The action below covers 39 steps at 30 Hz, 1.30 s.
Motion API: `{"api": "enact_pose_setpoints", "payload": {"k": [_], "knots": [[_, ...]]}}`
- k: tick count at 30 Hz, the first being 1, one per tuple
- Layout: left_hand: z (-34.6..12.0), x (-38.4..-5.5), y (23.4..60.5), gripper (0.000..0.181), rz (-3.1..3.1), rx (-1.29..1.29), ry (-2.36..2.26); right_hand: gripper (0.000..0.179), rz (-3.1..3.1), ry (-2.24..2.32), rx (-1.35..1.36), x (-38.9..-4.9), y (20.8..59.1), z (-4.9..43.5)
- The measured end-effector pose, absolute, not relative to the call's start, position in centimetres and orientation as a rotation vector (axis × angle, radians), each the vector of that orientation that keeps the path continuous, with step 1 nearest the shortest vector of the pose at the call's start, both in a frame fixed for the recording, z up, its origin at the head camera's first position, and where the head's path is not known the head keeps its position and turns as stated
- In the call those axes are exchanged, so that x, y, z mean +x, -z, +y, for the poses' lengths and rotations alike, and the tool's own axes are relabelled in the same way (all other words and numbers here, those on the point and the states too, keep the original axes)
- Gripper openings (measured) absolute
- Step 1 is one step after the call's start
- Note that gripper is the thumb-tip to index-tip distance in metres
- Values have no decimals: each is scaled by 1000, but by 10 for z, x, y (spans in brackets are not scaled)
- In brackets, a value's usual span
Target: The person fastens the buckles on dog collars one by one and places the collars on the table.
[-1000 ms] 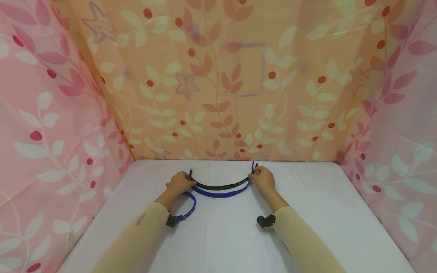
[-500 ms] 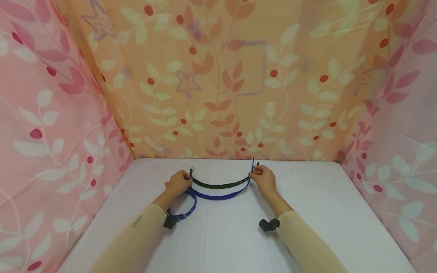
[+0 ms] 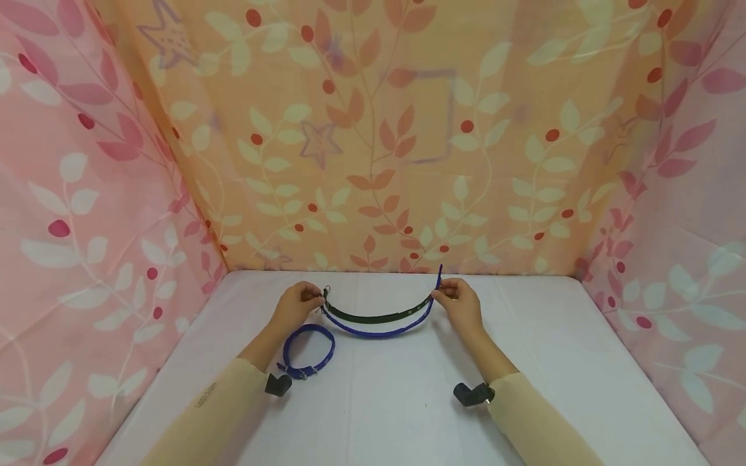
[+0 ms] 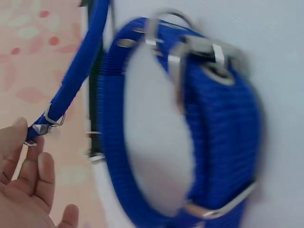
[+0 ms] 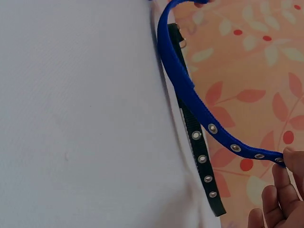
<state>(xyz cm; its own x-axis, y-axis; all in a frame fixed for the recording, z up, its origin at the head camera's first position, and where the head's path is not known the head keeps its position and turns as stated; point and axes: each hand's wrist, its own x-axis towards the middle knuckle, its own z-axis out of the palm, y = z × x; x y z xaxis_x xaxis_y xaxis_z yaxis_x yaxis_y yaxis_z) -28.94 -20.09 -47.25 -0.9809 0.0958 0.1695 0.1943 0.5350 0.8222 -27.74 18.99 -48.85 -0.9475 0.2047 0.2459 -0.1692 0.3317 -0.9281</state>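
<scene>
Between both hands, an unbuckled blue collar (image 3: 379, 334) hangs in a shallow curve. My left hand (image 3: 296, 303) pinches its buckle end, where metal fittings show in the left wrist view. Thumb and fingers of my right hand (image 3: 463, 307) pinch the opposite end, close to the metal eyelets along the blue strap (image 5: 190, 92). Just behind it, a dark green collar (image 3: 373, 320) lies stretched out near the table's far edge, its eyelet end free in the right wrist view. Below my left hand, a second blue collar (image 3: 332, 346) rests buckled into a loop; its buckle (image 4: 202, 47) looks blurred up close.
A white-covered table (image 3: 384, 414) carries everything. Behind it hangs an orange leaf-patterned curtain (image 3: 373, 162), with pink patterned cloth (image 3: 87, 194) at the left side and more pink cloth (image 3: 670, 226) at the right. Black wrist cameras (image 3: 473, 393) sit at the sleeve cuffs.
My right hand has shifted right with its end of the blue collar, which now sticks up higher. My left hand has moved slightly left and up, uncovering the looped blue collar.
</scene>
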Motion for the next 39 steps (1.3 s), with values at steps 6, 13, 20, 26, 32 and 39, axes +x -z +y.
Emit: {"api": "enact_pose_setpoints", "payload": {"k": [6,13,20,26,32,39], "knots": [[-201,-270,443,21,-2588,-372,1519,32,-2196,-1634,39,-260,467,196],[-200,-239,421,16,-2553,-553,1441,31,-2175,-1584,148,-212,412,193],[-197,-207,403,13,-2454,-600,1489,26,-2186,-1460,330,-191,404,201],[-181,-182,386,20,-2372,-593,1732,26,-2261,-1365,456,-175,406,212],[-154,-158,364,36,-2310,-348,1969,29,-2294,-1314,555,-156,390,214],[-127,-138,349,32,-1992,-196,2316,34,-2205,-1423,733,-138,365,209]]}}
